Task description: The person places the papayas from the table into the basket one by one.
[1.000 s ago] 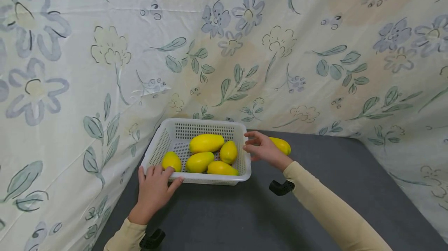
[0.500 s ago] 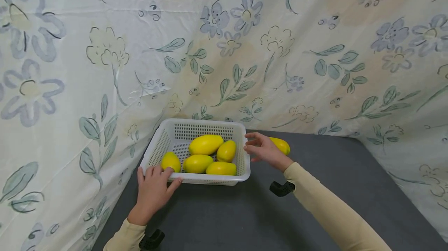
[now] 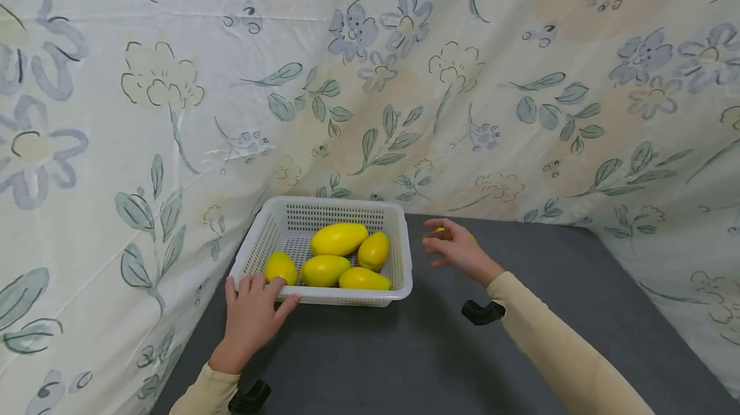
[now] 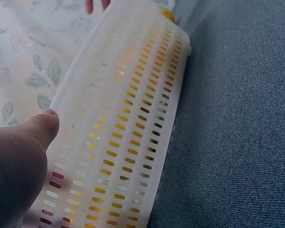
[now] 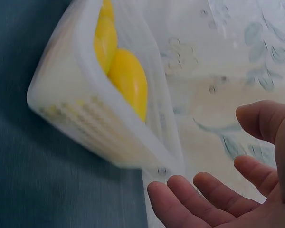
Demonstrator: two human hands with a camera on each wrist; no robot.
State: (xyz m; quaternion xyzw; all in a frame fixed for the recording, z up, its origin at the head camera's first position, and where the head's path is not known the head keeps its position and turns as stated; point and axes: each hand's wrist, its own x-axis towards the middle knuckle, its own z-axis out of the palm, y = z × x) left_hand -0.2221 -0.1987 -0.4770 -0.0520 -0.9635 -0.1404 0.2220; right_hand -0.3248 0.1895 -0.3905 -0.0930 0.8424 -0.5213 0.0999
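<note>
A white plastic basket (image 3: 320, 295) with slotted walls stands on the dark table, holding several yellow mango-like fruits (image 3: 338, 239). My left hand (image 3: 250, 318) holds its near rim at the left corner; the left wrist view has the thumb (image 4: 46, 124) along the outer wall, and the fingers reach over the rim. Just off the basket's right end, my right hand (image 3: 459, 250) hovers with loosely bent fingers and nothing between them. Behind that hand another yellow fruit (image 3: 441, 229) lies outside the basket, mostly hidden. In the right wrist view the fingers (image 5: 213, 194) are spread apart from the basket.
A floral cloth (image 3: 347, 94) hangs behind and along the left side, close to the basket's far edge. The dark grey table (image 3: 555, 273) extends to the right and front. Each wrist carries a black band mount (image 3: 482, 312).
My right hand has moved right, away from the basket's right rim, and now covers more of the fruit outside. The left hand keeps its place on the near rim.
</note>
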